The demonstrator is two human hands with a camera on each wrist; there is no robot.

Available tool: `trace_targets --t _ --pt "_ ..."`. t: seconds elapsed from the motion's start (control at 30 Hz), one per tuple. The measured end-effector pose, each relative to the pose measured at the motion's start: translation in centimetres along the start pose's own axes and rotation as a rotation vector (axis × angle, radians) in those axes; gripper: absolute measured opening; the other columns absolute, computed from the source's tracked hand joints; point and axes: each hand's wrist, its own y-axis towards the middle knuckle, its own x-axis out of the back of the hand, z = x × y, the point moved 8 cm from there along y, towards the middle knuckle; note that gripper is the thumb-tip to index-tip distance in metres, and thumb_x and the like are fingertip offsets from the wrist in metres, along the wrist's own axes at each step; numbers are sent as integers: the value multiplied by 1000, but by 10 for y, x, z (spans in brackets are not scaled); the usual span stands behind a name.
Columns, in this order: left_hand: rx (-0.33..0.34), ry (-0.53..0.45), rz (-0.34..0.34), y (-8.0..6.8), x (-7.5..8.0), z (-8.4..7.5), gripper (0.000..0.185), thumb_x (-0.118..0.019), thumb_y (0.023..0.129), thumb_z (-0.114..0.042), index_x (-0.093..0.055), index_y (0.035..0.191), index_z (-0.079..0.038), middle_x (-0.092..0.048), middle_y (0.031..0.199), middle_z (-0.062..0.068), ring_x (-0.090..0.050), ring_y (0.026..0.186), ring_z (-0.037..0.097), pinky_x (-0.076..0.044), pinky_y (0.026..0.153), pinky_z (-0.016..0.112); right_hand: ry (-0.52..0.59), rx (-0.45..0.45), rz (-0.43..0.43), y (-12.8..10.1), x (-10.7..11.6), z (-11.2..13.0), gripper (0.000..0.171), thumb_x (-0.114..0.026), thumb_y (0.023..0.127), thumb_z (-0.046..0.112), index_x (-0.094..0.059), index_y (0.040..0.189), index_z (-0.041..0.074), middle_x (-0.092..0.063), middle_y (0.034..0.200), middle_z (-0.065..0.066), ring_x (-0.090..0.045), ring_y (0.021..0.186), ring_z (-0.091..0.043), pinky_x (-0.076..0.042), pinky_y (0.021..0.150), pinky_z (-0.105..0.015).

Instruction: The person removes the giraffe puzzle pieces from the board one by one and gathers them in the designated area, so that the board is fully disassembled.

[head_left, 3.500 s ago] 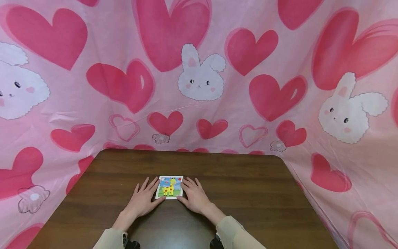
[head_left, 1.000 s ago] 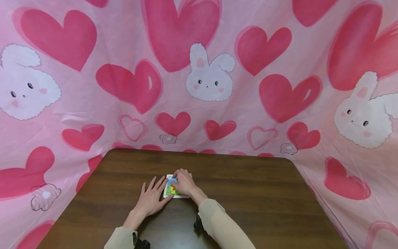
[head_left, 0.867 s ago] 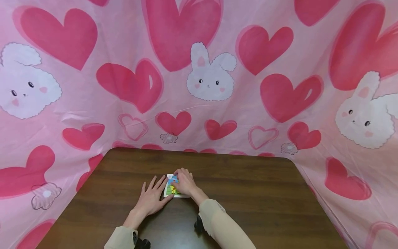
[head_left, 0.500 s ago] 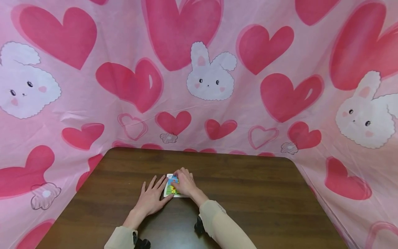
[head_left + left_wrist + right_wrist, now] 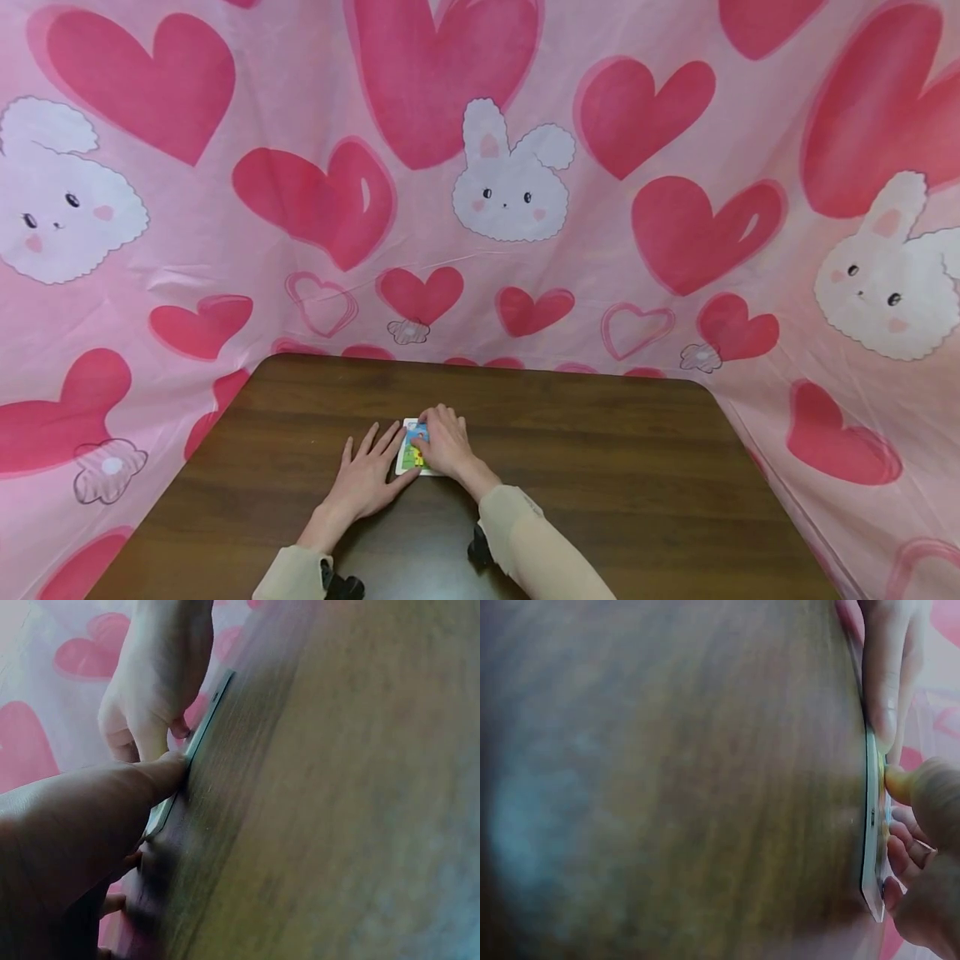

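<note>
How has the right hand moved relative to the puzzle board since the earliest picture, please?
Yes: the right hand moved leftward from beside the puzzle board onto it, its fingers curled over the picture.

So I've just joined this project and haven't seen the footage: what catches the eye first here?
The pink cloth with big red hearts and white bunnies fills the whole background behind a dark wooden table. At the table's near middle lies a small colourful puzzle card. The left hand lies flat with its fingertips at the card's left edge, and the right hand sits on top, fingers curled.
</note>
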Motion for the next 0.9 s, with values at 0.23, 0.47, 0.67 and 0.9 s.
trace_targets --t 0.23,0.47,0.67,0.9 --pt "10 -10 4 2 -2 1 85 -66 103 -62 -44 169 -12 -41 178 12 -29 167 48 -16 128 84 -17 28 -39 -5 3 4 33 -80 102 29 -79 127 8 -67 117 -4 -59 109 -20 -38 83 -28" --pt "0 2 4 0 -3 0 85 -65 104 -63 -44 169 -12 -41 178 11 -30 167 47 -17 127 85 47 4 47 2 -1 -3 36 -81 101 27 -71 129 8 -65 124 -8 -59 113 -25 -41 90 -33" --pt "1 -5 1 -1 -2 -1 85 -66 103 -62 -45 169 -13 -42 178 10 -30 167 47 -17 127 84 89 -45 102 6 -3 -7 38 -81 101 28 -65 129 9 -62 125 -8 -57 117 -28 -39 94 -36" --pt "3 -12 -5 -1 -1 1 85 -67 103 -62 -45 169 -12 -42 177 11 -31 167 47 -16 128 84 93 -33 73 6 -3 -5 33 -81 100 26 -66 125 10 -63 122 -8 -57 113 -27 -37 90 -34"
